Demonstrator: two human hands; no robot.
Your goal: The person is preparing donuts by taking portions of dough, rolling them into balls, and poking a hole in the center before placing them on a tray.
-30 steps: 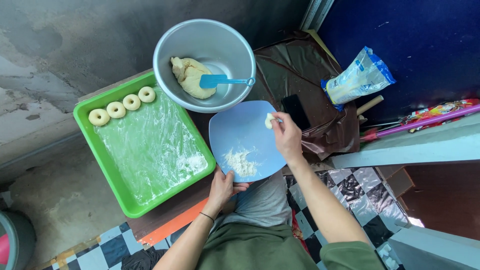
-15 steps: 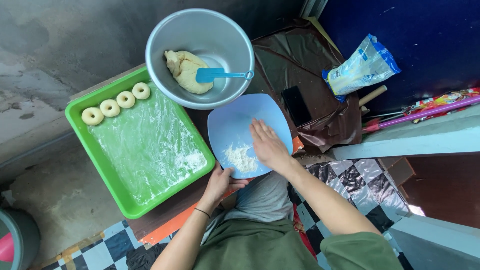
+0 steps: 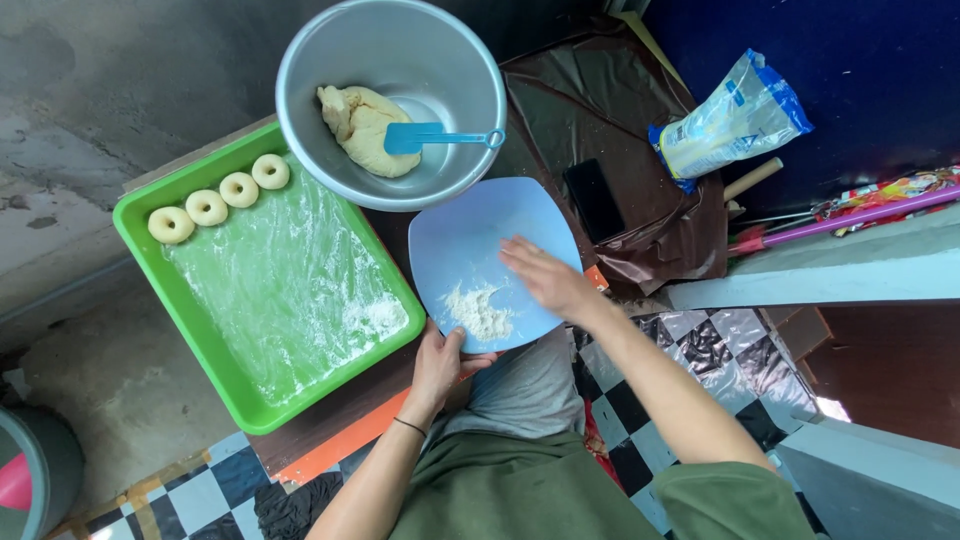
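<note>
A light blue square plate (image 3: 470, 235) rests on my lap with a small heap of white flour (image 3: 478, 312) on it. My left hand (image 3: 440, 362) grips the plate's near edge. Flat on the plate just right of the flour lies my right hand (image 3: 545, 280), fingers together; whether anything is under the palm is hidden. Beyond the plate stands a metal bowl (image 3: 300, 80) holding a lump of pale dough (image 3: 365, 127) and a blue spatula (image 3: 435, 136). To the left, a green tray (image 3: 200, 340) dusted with flour carries several ring-shaped dough pieces (image 3: 222, 196) along its far edge.
A clear bag of flour with blue trim (image 3: 728, 120) lies at the far right on a brown plastic sheet (image 3: 640, 180), next to a black phone (image 3: 594, 200) and a wooden stick (image 3: 752, 180). A grey bin (image 3: 35, 478) stands at the lower left on the chequered floor.
My right hand, which held a small bit of dough at the plate's far right corner, came down and now lies flat on the plate beside the flour. The left hand kept its grip.
</note>
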